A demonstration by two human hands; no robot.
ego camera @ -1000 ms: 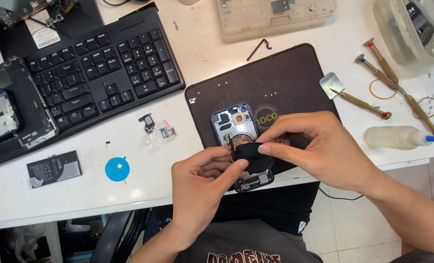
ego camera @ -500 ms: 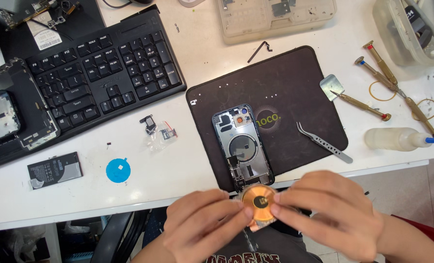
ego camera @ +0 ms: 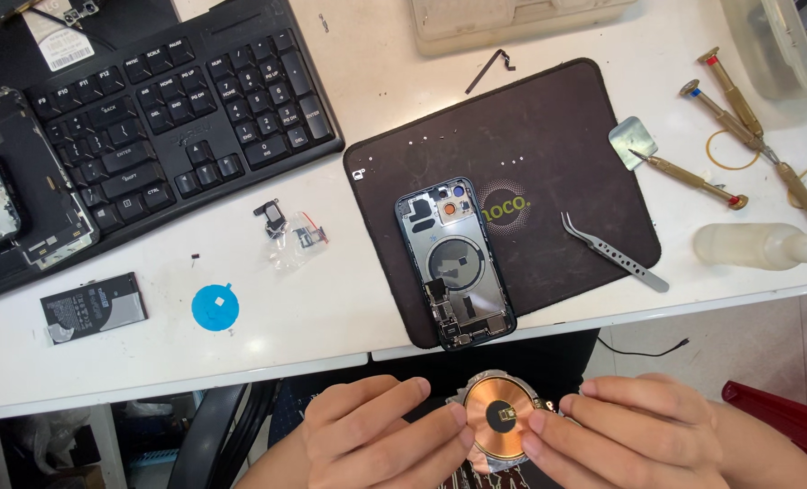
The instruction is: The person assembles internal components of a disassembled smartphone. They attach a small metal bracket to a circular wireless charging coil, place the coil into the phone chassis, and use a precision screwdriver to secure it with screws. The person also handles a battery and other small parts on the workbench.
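Both hands hold a round copper-coloured coil (ego camera: 501,417) with a small dark chip at its centre, low in the view in front of the table edge. My left hand (ego camera: 381,436) pinches its left rim and my right hand (ego camera: 637,435) pinches its right rim. An opened phone housing (ego camera: 455,263) with a round ring and camera holes lies face up on the dark work mat (ego camera: 557,136), just above the hands. Metal tweezers (ego camera: 611,251) lie on the mat's right side.
A black keyboard (ego camera: 177,109) sits at upper left, a dismantled device (ego camera: 9,195) beside it. A flat black battery (ego camera: 94,306), a blue round sticker (ego camera: 215,309), small loose parts (ego camera: 287,228), several screwdrivers (ego camera: 738,104) and a clear squeeze bottle (ego camera: 761,244) lie on the white table.
My hands lifted a part off the phone housing and drew it toward me, off the table edge. The coil is now held flat, its copper face up. The tweezers came into view on the mat.
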